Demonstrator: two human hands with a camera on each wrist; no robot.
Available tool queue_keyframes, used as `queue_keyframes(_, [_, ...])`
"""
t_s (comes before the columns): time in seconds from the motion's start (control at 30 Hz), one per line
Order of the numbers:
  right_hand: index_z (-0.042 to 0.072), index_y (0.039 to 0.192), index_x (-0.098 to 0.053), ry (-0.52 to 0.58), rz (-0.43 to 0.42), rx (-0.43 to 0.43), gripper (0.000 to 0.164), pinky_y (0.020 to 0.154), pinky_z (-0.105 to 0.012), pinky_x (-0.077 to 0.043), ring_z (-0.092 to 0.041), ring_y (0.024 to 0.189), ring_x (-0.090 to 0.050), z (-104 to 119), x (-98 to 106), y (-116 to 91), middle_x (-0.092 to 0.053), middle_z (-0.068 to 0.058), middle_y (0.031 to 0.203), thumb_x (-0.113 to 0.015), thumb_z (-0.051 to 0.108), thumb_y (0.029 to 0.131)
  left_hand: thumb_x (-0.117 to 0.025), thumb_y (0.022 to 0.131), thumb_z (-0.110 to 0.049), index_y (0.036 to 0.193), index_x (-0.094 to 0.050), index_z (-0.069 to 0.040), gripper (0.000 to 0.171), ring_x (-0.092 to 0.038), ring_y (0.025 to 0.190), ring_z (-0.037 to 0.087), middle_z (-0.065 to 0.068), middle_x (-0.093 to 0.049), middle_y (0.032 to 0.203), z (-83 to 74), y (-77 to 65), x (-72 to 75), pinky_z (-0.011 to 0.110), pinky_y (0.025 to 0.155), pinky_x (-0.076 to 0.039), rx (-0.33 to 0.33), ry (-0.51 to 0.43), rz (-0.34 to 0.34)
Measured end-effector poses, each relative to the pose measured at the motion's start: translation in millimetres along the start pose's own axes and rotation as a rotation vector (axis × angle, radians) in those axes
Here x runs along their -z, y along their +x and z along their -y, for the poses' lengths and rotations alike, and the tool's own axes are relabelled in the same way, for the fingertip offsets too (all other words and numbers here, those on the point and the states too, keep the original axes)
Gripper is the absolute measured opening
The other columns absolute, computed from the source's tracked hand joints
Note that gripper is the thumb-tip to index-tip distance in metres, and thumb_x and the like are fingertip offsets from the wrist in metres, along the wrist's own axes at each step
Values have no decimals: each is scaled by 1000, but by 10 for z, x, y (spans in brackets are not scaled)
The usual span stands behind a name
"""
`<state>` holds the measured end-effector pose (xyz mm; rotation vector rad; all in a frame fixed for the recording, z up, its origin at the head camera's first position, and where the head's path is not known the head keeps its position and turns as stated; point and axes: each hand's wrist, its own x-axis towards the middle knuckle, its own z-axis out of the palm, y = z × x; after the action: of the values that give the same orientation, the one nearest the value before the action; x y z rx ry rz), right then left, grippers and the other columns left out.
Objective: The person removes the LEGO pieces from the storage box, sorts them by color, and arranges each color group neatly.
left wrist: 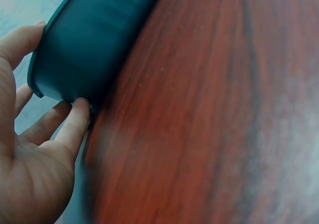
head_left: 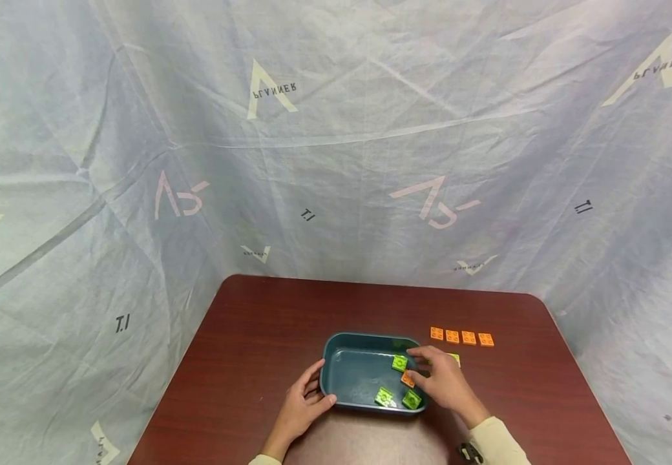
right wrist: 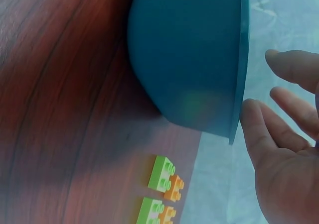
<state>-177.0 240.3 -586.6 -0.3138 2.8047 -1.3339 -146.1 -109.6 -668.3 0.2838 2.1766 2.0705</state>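
Note:
A dark teal rectangular dish (head_left: pixel 344 381) sits on the table, with green building bricks (head_left: pixel 399 363) and one orange brick (head_left: pixel 408 380) inside its right half. My left hand (head_left: pixel 298 407) holds the dish by its left end, thumb near the front corner and fingers against the end wall, as the left wrist view also shows. Over the right rim is my right hand (head_left: pixel 446 382), its thumb overlapping the orange brick in the head view. In the right wrist view, the right hand's fingers (right wrist: pixel 254 129) are spread beside the rim with nothing visible between them.
Several orange bricks (head_left: pixel 468 338) stand in a row on the brown table (head_left: pixel 254 323), right of the dish. A green brick (head_left: pixel 455 357) shows partly behind the right hand; the right wrist view has two green bricks (right wrist: pixel 160 174) there. Pale printed sheeting (head_left: pixel 342 213) surrounds the table.

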Motion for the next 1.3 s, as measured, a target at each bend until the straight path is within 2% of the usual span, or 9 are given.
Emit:
queue_keyframes(0.17, [4, 131, -71, -18, 59, 51, 43, 83, -40, -65, -36, 104, -77, 21, -36, 9, -71, -18, 124, -84, 7, 90, -87, 90, -20, 162, -42, -10, 86, -61, 131, 46, 30, -56, 147, -1, 7, 3, 26, 96, -59, -4, 4, -3])
queue_keyframes(0.37, [3, 127, -73, -39, 118, 163, 40, 78, -34, -65, -31, 96, -77, 36, -100, 23, -73, -17, 118, -85, 5, 88, -87, 91, -21, 163, -41, -11, 86, -60, 132, 46, 30, -55, 149, -10, 6, 10, 26, 95, -59, 7, -2, 6])
queue_keyframes(0.57, [1, 126, -72, -89, 225, 254, 41, 78, -37, -64, -34, 96, -76, 36, -192, 76, -74, -17, 117, -85, 5, 88, -86, 91, -17, 163, -41, -11, 84, -60, 132, 47, 30, -55, 149, -18, 0, 14, 27, 96, -59, 7, 7, 6])
queue_keyframes(0.7, [1, 123, -74, -149, 288, 307, 40, 76, -32, -62, -25, 92, -75, 36, -255, 101, -77, -13, 111, -87, 6, 86, -85, 91, -15, 162, -42, -10, 83, -60, 132, 47, 31, -55, 148, -14, -7, 11, 27, 96, -59, 8, 16, 3])
queue_keyframes(0.93, [3, 114, -78, -150, 386, 353, 33, 73, -28, -61, -16, 87, -75, 98, -333, 133, -79, -8, 101, -88, 1, 82, -86, 91, -16, 162, -43, -10, 84, -61, 131, 47, 31, -55, 148, 1, -7, 0, 27, 95, -59, 12, 10, 3])
queue_keyframes(1.3, [10, 108, -83, -249, 402, 419, 32, 74, -25, -58, -10, 88, -70, 84, -443, 211, -80, -2, 103, -91, 4, 78, -86, 91, -15, 162, -43, -14, 83, -61, 131, 45, 29, -56, 148, 9, -4, 11, 26, 95, -59, 29, 5, 4])
